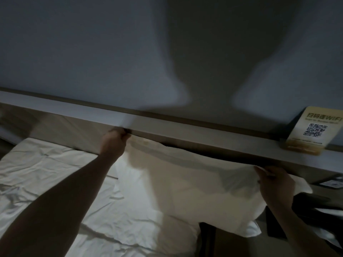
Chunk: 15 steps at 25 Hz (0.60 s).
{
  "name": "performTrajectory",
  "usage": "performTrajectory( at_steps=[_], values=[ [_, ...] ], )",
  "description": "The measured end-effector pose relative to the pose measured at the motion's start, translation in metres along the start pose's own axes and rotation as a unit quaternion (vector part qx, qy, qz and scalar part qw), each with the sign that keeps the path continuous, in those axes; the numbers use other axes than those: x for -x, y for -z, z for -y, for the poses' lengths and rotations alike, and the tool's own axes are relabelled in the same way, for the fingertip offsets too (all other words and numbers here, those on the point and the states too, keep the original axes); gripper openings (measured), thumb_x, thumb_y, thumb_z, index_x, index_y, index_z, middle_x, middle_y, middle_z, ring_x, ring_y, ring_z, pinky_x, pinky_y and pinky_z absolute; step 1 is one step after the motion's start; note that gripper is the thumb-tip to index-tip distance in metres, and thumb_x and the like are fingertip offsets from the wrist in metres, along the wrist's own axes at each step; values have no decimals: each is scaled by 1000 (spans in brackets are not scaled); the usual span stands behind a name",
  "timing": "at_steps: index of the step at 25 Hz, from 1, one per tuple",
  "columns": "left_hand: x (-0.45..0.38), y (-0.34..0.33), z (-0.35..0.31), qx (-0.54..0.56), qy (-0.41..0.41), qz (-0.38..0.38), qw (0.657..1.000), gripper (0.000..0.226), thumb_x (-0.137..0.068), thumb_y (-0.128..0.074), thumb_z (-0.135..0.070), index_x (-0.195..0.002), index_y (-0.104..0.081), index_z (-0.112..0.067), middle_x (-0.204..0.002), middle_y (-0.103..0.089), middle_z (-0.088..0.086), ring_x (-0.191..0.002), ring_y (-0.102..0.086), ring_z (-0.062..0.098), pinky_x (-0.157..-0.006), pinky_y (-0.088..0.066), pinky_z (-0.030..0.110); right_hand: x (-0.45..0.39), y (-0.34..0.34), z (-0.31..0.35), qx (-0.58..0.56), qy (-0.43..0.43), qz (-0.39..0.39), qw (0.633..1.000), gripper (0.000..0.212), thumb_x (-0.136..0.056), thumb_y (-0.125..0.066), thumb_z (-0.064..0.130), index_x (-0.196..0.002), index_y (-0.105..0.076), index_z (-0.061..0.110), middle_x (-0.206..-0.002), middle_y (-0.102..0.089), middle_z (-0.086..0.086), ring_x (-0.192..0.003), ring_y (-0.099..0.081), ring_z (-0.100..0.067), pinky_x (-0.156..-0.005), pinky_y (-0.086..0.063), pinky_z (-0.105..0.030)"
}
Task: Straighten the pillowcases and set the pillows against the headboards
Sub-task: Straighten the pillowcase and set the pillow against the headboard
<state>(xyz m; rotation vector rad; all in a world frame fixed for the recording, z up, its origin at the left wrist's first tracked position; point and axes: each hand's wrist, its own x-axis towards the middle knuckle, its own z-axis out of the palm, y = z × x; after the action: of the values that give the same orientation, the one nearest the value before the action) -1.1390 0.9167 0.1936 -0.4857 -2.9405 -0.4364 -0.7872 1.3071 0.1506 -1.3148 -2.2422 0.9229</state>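
I hold a white pillow (185, 182) up against the headboard (185, 132) by its two top corners. My left hand (115, 140) reaches far forward, its grip clamped on the pillow's upper left corner, fingers curled around the fabric right beneath the headboard's ledge. My right hand (274, 184) sits nearer to me and lower in view, its grip pinching the pillow's upper right corner, thumb and fingers closed on the edge of the pillowcase.

Between my two grips the top edge of the pillow runs along the headboard, sagging a little in the middle, with a dark gap just above it. The body of the pillow hangs below my hands and rests on the bed (55, 182), whose white sheet lies wrinkled beneath my left forearm.

Above my right grip, on the headboard's ledge, stands a yellow card (308, 132) with a QR code and a WIFI label. Just beside my right hand, toward the edge of the view, sits a dark object (315, 204) I cannot identify. The wall (92, 43) above the ledge is plain and grey, crossed by a broad shadow. The room is dim and the view slightly blurred.
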Motion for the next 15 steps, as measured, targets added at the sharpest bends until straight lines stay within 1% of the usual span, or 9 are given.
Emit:
performTrajectory(
  at_steps=[2, 3, 5, 6, 8, 10, 11, 13, 15],
  values=[
    [9, -9, 7, 37, 27, -13, 999, 23, -98, -66, -31, -112, -70, -14, -92, -76, 14, -84, -72, 40, -66, -50, 36, 7, -6, -1, -39, -26, -13, 999, 7, -92, -67, 41, -86, -67, 45, -93, -75, -3, -80, -73, -25, -78, -62, -52],
    [16, -14, 9, 68, 35, -4, 997, 28, -96, -68, -27, -119, -63, -12, -97, -76, 14, -89, -72, 40, -70, -56, 42, 10, -10, -2, -54, -28, -23, 998, 5, -92, -66, 42, -94, -68, 46, -100, -75, -2, -84, -73, -24, -80, -62, -51],
    [36, -26, 15, 135, 31, 40, 990, 55, -87, -78, -15, -133, -49, -8, -115, -71, 15, -100, -70, 37, -83, -59, 49, 18, -13, -1, -63, -8, -41, 997, 16, -94, -70, 32, -110, -71, 33, -122, -69, -6, -93, -69, -19, -87, -59, -42],
    [48, -32, 17, 157, 45, 50, 985, 66, -82, -82, -11, -137, -45, -6, -123, -66, 18, -106, -67, 37, -88, -58, 50, 22, -12, -1, -68, -7, -49, 996, 26, -94, -73, 27, -119, -68, 24, -134, -62, -6, -94, -66, -15, -86, -56, -38],
    [69, -43, 23, 182, 133, 44, 973, 81, -79, -87, -14, -144, -40, -3, -137, -53, 24, -123, -57, 42, -100, -51, 53, 32, -9, -3, -82, -31, -59, 994, 48, -92, -76, 27, -135, -56, 22, -150, -46, -2, -98, -62, -11, -80, -56, -37],
    [81, -53, 27, 205, 225, 76, 949, 87, -82, -85, -22, -151, -35, -3, -149, -44, 25, -136, -47, 44, -111, -43, 54, 42, -9, -15, -83, -50, -56, 994, 61, -89, -79, 28, -141, -47, 23, -152, -39, -2, -101, -61, -15, -77, -59, -42],
    [83, -57, 26, 222, 240, 100, 940, 87, -84, -84, -24, -153, -34, -3, -151, -44, 25, -138, -45, 43, -113, -40, 53, 46, -10, -21, -77, -56, -51, 994, 63, -88, -80, 27, -141, -46, 23, -151, -39, -5, -104, -60, -19, -79, -60, -46],
    [77, -61, 15, 253, 235, 137, 928, 89, -86, -82, -30, -157, -32, -8, -150, -49, 21, -137, -48, 41, -112, -42, 52, 49, -14, -29, -54, -60, -42, 996, 66, -86, -82, 28, -141, -44, 23, -149, -40, -8, -114, -60, -30, -90, -59, -54],
    [64, -62, -3, 261, 221, 163, 925, 95, -88, -79, -39, -161, -24, -15, -156, -45, 18, -139, -47, 42, -112, -43, 53, 44, -16, -27, -34, -63, -32, 997, 72, -85, -82, 30, -143, -41, 23, -151, -39, -9, -128, -53, -39, -100, -54, -59]
  ],
)
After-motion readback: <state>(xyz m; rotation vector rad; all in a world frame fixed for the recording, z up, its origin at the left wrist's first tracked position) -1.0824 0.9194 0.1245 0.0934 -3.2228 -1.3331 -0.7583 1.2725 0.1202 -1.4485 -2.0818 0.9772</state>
